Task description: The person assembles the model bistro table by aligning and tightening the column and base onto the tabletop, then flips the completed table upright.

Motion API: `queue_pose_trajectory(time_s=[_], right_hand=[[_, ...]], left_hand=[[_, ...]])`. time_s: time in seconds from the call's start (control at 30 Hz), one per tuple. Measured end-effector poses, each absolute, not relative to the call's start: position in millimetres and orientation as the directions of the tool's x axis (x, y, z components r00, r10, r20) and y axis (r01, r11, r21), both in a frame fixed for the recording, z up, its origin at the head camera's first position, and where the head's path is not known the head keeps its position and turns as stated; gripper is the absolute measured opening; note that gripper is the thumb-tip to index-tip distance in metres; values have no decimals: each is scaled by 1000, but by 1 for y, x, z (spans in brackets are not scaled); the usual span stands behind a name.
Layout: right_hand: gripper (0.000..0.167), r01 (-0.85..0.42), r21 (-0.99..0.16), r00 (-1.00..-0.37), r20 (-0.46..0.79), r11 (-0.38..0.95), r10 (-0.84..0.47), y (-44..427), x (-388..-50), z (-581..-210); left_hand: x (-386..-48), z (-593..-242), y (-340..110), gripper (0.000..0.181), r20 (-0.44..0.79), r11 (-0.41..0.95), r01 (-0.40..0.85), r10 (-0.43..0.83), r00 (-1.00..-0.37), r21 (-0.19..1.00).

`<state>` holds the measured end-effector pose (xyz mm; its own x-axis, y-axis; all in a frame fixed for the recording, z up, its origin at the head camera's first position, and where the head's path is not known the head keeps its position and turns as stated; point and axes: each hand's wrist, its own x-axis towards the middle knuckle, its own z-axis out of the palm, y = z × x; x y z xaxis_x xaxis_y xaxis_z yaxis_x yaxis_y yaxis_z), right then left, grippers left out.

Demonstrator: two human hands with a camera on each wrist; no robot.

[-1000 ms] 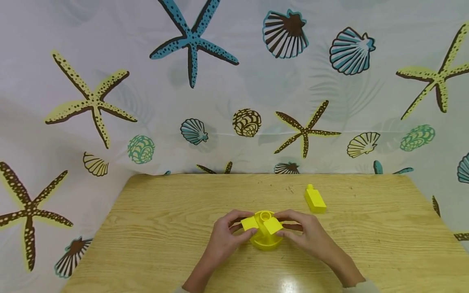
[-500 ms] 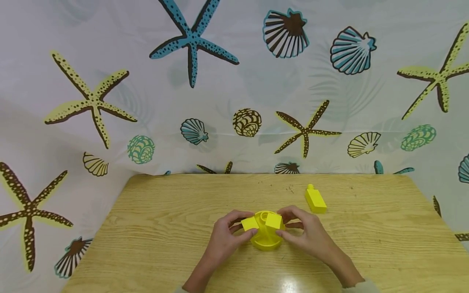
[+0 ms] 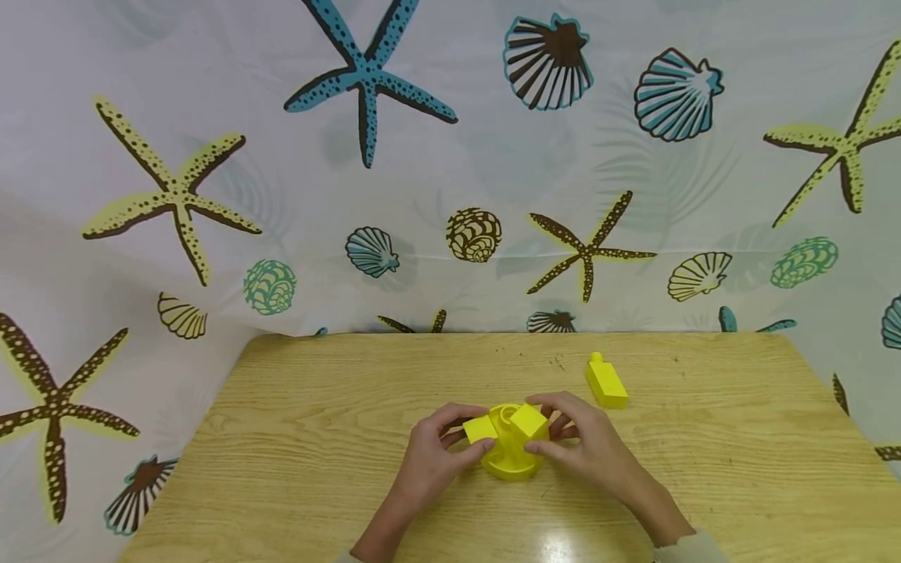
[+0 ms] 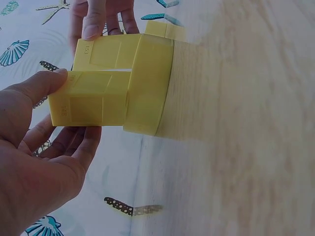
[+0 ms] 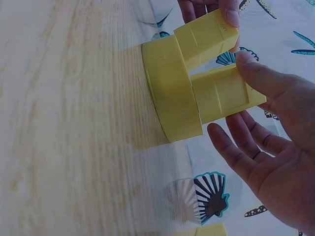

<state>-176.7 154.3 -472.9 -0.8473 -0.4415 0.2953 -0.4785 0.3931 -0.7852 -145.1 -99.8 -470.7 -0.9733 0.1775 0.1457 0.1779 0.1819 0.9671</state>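
A round yellow base point(image 3: 510, 469) sits on the wooden table, with a raised ring at its far side. Two yellow rectangular blocks stand upright on it. My left hand point(image 3: 439, 453) pinches the left block point(image 3: 481, 428) near its top, thumb on the near side and fingers beyond. At the right block point(image 3: 529, 421), my right hand point(image 3: 591, 442) has its thumb and fingers round the upper part. In the right wrist view this block point(image 5: 224, 93) meets the base, its thumb side against the thumb tip. How the blocks' lower ends fit is hidden.
Another yellow block point(image 3: 607, 381) with a round peg at one end lies farther back on the right. The wooden table point(image 3: 317, 422) ends at a hanging cloth point(image 3: 422, 188) printed with starfish and shells.
The right block has turned in the right hand's fingers and now stands at a slant, slightly farther right. The right hand's fingers have shifted with it. Left hand and left block keep their place.
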Motion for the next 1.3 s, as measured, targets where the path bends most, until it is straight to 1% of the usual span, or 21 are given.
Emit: queue_pose_trajectory(time_s=[0.2,0.4,0.67,0.87,1.13,1.3], right_hand=[[49,-433,-826,-856,252,362,-452,156,-177,-471],[46,-383,-880,-856,224,282,-466,156,-176,-471],[43,-361,-903,-870,235,235,-433,155,-178,-473],[48,-365,-898,-884,252,246,-393,160,-177,-476],[53,-433,-860,-860,303,272,-411,161,-175,-477],[55,-431,-851,-863,291,300,-413,163,-174,-476]], left_hand=[[-142,-469,-100,38,144,169,174,176,-974,970],[-141,-468,-100,38,139,178,170,172,-975,969],[-141,-468,-100,38,137,182,167,165,-977,969],[-142,-469,-100,38,137,181,167,166,-977,969],[-142,-471,-101,37,141,185,173,171,-975,967],[-143,-472,-101,38,147,175,178,175,-973,968]])
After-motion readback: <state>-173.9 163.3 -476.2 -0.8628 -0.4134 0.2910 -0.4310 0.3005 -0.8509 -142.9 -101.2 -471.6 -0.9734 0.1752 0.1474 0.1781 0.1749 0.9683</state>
